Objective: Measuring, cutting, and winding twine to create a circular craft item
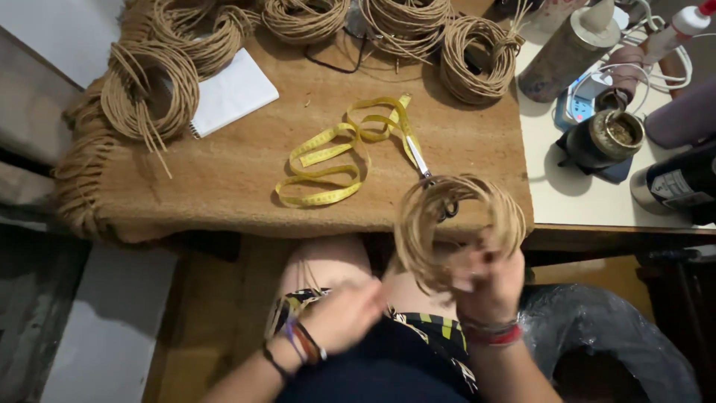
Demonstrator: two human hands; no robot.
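the right hand [488,287] is raised in front of the near edge of the table [246,172], its fingers curled shut around the bottom of a coil of tan cord [456,224], which stands upright above the hand, partly in front of the table's near right corner. the left hand [343,317] is lower, below the table's near edge and over the lap; it is blurred, the fingers look loosely bent, and i cannot tell whether it grips anything, though thin strands of cord seem to run toward it from the coil.

on the table, just behind the held coil, lie scissors [429,175] with the handles partly hidden by the coil. beside them, toward the table's middle, is a yellow tape measure [328,160] in loose loops. at the table's far left lies a white notebook [233,93], touching another cord coil [149,93] at the left edge. more coils [477,60] sit along the far edge. the table is covered by a brown woven mat [224,194] with a fringe hanging off its left side.

right of the table, on a white counter [567,201], stand a metal shaker [567,52], a dark cup [604,138] and a white bottle [682,26].
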